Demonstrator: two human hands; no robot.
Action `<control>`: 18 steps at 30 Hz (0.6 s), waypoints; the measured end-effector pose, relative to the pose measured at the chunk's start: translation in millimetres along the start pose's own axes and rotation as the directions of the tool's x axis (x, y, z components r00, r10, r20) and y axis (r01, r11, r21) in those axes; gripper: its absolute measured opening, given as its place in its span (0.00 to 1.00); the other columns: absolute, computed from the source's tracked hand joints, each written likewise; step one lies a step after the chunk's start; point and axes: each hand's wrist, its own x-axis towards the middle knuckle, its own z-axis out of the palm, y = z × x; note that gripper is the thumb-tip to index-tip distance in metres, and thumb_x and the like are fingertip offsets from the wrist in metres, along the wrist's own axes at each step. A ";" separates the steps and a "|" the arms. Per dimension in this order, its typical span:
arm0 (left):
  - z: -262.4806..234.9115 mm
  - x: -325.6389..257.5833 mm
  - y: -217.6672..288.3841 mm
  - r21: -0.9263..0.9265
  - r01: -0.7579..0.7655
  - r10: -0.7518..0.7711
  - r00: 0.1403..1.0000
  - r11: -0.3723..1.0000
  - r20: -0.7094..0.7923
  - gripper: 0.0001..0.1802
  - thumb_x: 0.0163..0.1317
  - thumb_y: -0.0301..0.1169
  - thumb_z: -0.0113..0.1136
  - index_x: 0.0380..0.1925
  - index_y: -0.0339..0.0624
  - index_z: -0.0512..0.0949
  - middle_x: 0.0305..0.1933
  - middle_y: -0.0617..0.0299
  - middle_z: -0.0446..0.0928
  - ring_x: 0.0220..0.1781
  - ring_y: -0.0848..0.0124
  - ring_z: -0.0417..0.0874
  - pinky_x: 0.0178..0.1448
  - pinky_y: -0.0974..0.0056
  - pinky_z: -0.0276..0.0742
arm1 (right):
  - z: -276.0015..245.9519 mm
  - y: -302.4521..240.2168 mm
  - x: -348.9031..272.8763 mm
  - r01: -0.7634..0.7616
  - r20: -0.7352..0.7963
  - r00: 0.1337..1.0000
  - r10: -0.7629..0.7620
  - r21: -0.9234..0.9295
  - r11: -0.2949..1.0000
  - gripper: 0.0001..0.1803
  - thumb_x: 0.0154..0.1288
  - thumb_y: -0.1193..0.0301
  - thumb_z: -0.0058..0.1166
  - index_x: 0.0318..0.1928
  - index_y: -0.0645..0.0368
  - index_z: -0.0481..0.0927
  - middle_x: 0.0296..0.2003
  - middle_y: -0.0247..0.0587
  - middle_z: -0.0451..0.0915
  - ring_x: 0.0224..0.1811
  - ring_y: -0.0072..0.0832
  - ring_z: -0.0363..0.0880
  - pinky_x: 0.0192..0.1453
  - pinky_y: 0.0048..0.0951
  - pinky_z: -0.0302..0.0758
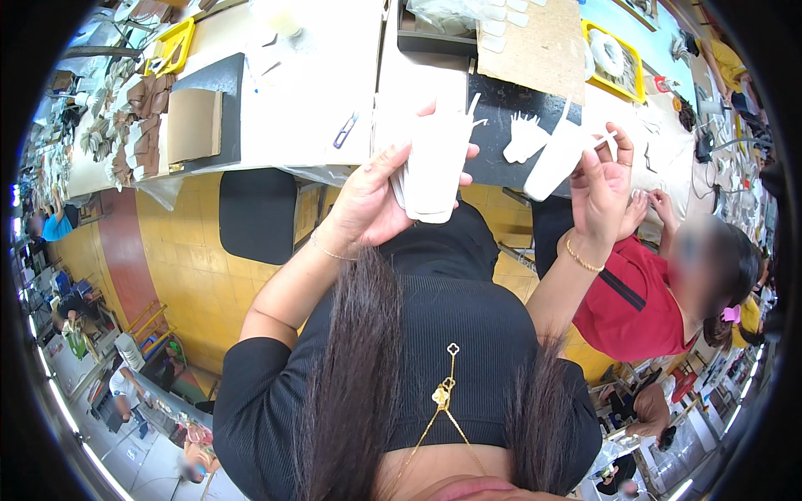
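Observation:
My left hand [368,194] is closed around a stack of flat white tapered pieces [436,171], held upright above the table's near edge. Thin white strips stick out at the stack's upper right end. Between the fingers of my right hand [603,185] is a single white tapered piece [551,165], tilted, with a narrow strip rising from its top. A small bunch of white pieces with thin ends [525,140] lies on the black mat [499,98], between my two hands.
A person in a red top [631,305] sits close at my right, hands at the table. Cardboard [535,50] and a yellow tray [639,79] lie farther back. Leftward are a small blue tool [345,131], a brown board [194,125], brown pieces [147,113] and a black stool [257,215].

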 end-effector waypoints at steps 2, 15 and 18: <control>-0.6 -0.9 -1.1 0.010 -0.002 0.002 1.000 1.000 -0.014 0.33 0.73 0.43 0.46 0.74 0.56 0.49 0.65 0.38 0.67 0.58 0.51 0.79 0.53 0.51 0.83 | -27.9 17.1 11.0 -0.032 -0.029 0.999 0.030 -0.057 0.998 0.28 0.66 0.80 0.56 0.63 0.55 0.61 0.42 0.36 0.74 0.38 0.22 0.79 0.42 0.22 0.79; 10.5 2.7 -6.2 0.087 0.041 -0.040 0.999 0.995 -0.016 0.34 0.73 0.44 0.45 0.74 0.53 0.47 0.64 0.37 0.67 0.57 0.48 0.79 0.52 0.46 0.83 | 48.0 3.9 10.5 0.172 0.280 0.960 0.006 -0.607 0.776 0.10 0.68 0.73 0.57 0.47 0.61 0.82 0.43 0.37 0.77 0.43 0.20 0.77 0.46 0.21 0.74; 13.4 1.8 -6.0 0.072 0.081 -0.082 0.997 0.994 0.006 0.34 0.73 0.47 0.43 0.74 0.53 0.47 0.64 0.37 0.67 0.56 0.47 0.79 0.52 0.45 0.82 | 74.5 1.2 25.8 0.162 0.313 0.949 0.024 -0.553 0.817 0.12 0.67 0.71 0.59 0.48 0.62 0.82 0.42 0.35 0.79 0.41 0.18 0.77 0.46 0.21 0.73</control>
